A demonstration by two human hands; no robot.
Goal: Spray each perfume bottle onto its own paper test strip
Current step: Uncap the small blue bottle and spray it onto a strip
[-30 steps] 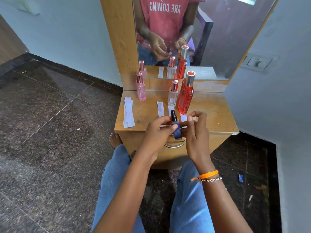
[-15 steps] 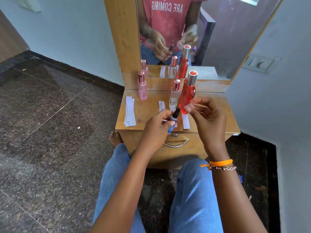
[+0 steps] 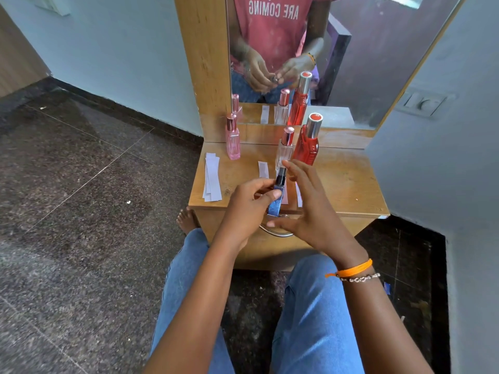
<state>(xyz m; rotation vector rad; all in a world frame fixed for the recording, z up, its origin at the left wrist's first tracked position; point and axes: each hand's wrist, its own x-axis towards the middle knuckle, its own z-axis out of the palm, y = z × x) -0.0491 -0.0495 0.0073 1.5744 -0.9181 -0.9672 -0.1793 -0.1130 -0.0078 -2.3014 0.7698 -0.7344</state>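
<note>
My left hand [image 3: 247, 209] grips a small blue perfume bottle [image 3: 275, 202] with a black top, held upright over the front edge of the wooden dresser top [image 3: 343, 184]. My right hand [image 3: 310, 211] is beside the bottle on its right, fingers spread, fingertips near the black top, with nothing in it. At the back stand a pink bottle [image 3: 232, 143], a clear bottle with a pink cap [image 3: 284, 153] and a tall red bottle [image 3: 307, 145]. One paper strip [image 3: 263, 170] lies flat; two more strips [image 3: 298, 198] show partly behind my hands.
A stack of spare paper strips [image 3: 212, 180] lies at the dresser's left edge. A mirror [image 3: 310, 49] rises behind the bottles. A drawer handle [image 3: 278, 233] sits below the top. My knees are close under the dresser; a wall [image 3: 445, 157] stands on the right.
My right hand was raised near the red bottle half a second ago; it has dropped beside the blue bottle with fingers spread. The left hand has turned the blue bottle more upright.
</note>
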